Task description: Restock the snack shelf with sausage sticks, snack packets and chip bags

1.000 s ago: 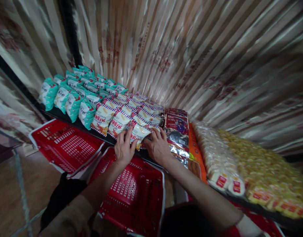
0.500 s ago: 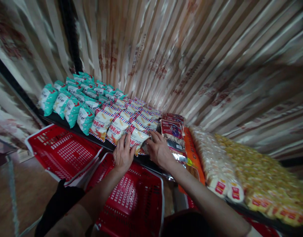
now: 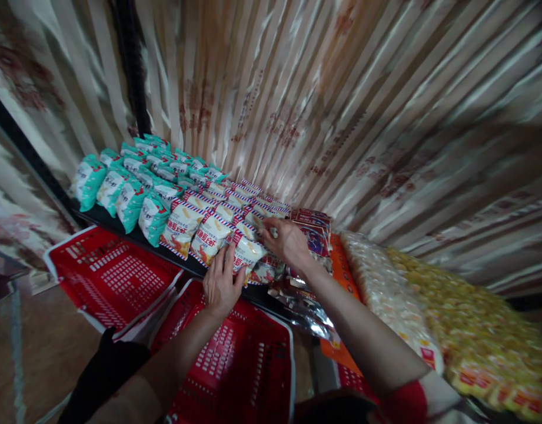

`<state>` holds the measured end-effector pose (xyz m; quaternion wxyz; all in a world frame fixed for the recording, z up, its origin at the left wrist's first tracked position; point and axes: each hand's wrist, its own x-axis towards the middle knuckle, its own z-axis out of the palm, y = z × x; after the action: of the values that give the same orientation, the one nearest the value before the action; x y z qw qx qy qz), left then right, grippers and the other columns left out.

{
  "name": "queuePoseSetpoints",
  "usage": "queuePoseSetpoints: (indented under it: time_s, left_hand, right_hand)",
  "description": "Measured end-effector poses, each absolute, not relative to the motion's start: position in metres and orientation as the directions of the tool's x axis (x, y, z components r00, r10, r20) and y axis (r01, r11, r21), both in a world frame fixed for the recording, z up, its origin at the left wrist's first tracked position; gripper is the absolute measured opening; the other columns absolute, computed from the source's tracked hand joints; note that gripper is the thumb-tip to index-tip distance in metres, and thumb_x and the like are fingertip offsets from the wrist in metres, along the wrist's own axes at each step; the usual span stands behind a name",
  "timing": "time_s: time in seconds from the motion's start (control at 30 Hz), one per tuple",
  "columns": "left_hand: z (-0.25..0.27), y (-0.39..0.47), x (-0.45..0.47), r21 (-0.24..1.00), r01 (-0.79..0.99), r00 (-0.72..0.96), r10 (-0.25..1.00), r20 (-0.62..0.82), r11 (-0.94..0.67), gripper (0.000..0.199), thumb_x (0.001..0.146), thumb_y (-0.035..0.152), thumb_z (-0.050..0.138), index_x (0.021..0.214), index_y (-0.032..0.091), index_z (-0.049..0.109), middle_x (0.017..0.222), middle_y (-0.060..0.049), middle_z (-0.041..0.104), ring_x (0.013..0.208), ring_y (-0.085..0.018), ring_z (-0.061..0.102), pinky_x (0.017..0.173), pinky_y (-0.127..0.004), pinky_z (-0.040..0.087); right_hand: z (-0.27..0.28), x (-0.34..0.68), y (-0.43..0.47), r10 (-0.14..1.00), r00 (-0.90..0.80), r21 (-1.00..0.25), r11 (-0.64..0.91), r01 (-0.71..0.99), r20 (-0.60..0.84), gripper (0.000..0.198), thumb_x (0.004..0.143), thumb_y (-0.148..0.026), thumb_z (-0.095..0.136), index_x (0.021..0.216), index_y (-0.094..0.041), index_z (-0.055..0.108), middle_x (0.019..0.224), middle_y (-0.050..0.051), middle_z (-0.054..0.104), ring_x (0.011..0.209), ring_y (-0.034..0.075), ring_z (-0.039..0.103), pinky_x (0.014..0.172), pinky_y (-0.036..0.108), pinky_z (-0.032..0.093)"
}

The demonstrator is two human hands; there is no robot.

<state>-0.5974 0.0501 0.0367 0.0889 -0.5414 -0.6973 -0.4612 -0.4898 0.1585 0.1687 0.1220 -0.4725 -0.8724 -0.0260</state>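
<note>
My left hand (image 3: pixel 221 284) is on the front snack bag (image 3: pixel 249 249), a white packet with red lettering and a striped border. Its fingers press the bag's left side, with the thumb at the lower front. Over the right end of the same rows is my right hand (image 3: pixel 289 240), its fingers curved and apart, fingertips by the bags behind the front one. Whether they touch is hard to see. Under that wrist and forearm lie dark red packets (image 3: pixel 312 219), partly hidden, and a crumpled silvery wrapper (image 3: pixel 308 312).
Teal snack bags (image 3: pixel 129 203) stand in rows to the left on the black shelf (image 3: pixel 193 265). Rightward are an orange package (image 3: pixel 341 268), white wrapped packs (image 3: pixel 381 288) and yellow packs (image 3: pixel 469 318). Red baskets (image 3: pixel 120 271) sit below the shelf edge. A pleated curtain (image 3: pixel 297 106) hangs behind.
My right hand has risen from the front bag's right side towards the bags behind it. The dark red packets and silvery wrapper beside it have shifted. My left hand stays at the front bag.
</note>
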Motion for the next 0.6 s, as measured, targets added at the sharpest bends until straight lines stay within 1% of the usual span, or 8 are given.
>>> queuePoseSetpoints:
  time_s: [0.07,0.13,0.2,0.33,0.43,0.6]
  left_hand:
    - [0.036,0.051,-0.598,0.556,0.831,-0.392,0.681,0.619,-0.027,0.056,0.089,0.038,0.049,0.140,0.018,0.035,0.129,-0.013,0.056,0.115,-0.026,0.055,0.093,-0.036,0.047]
    - [0.035,0.052,-0.599,0.568,0.822,-0.382,0.694,0.610,-0.046,0.058,0.089,0.037,0.049,0.141,0.017,0.033,0.129,-0.014,0.056,0.116,-0.025,0.055,0.092,-0.036,0.048]
    - [0.035,0.052,-0.600,0.576,0.815,-0.376,0.702,0.605,-0.060,0.058,0.089,0.036,0.049,0.141,0.017,0.031,0.130,-0.013,0.055,0.117,-0.025,0.054,0.093,-0.035,0.048]
    - [0.035,0.051,-0.600,0.575,0.816,-0.373,0.710,0.598,-0.055,0.059,0.088,0.034,0.049,0.142,0.018,0.029,0.129,-0.012,0.056,0.116,-0.024,0.055,0.093,-0.034,0.048]
    - [0.036,0.051,-0.598,0.578,0.816,-0.390,0.713,0.583,-0.027,0.058,0.088,0.034,0.049,0.141,0.019,0.031,0.126,-0.012,0.058,0.112,-0.024,0.057,0.090,-0.033,0.048]
    - [0.038,0.049,-0.596,0.579,0.814,-0.428,0.715,0.553,0.040,0.057,0.088,0.037,0.049,0.140,0.019,0.034,0.120,-0.011,0.060,0.106,-0.023,0.059,0.084,-0.031,0.050]
  right_hand:
    - [0.172,-0.504,0.167,0.840,-0.525,-0.028,0.533,0.845,0.137,0.030,0.086,-0.038,0.054,0.111,-0.024,0.062,0.101,0.004,0.070,0.093,0.020,0.062,0.073,0.026,0.044]
    - [0.172,-0.515,0.175,0.846,-0.532,0.003,0.533,0.846,0.035,0.026,0.084,-0.038,0.056,0.106,-0.025,0.065,0.095,0.002,0.071,0.088,0.018,0.064,0.068,0.024,0.043]
    - [0.172,-0.521,0.180,0.839,-0.544,0.022,0.544,0.839,-0.028,0.022,0.085,-0.037,0.055,0.099,-0.025,0.067,0.092,0.002,0.072,0.085,0.017,0.064,0.066,0.023,0.041]
    - [0.172,-0.522,0.182,0.846,-0.531,0.073,0.534,0.843,-0.049,0.022,0.085,-0.036,0.052,0.096,-0.024,0.066,0.091,0.003,0.071,0.084,0.018,0.064,0.063,0.023,0.039]
    - [0.173,-0.523,0.181,0.841,-0.539,0.113,0.540,0.834,-0.034,0.020,0.085,-0.035,0.051,0.095,-0.024,0.065,0.091,0.003,0.071,0.083,0.018,0.064,0.063,0.024,0.039]
    - [0.173,-0.526,0.181,0.824,-0.565,0.137,0.564,0.814,-0.036,0.021,0.086,-0.036,0.049,0.095,-0.024,0.063,0.092,0.004,0.070,0.083,0.019,0.064,0.062,0.024,0.038]
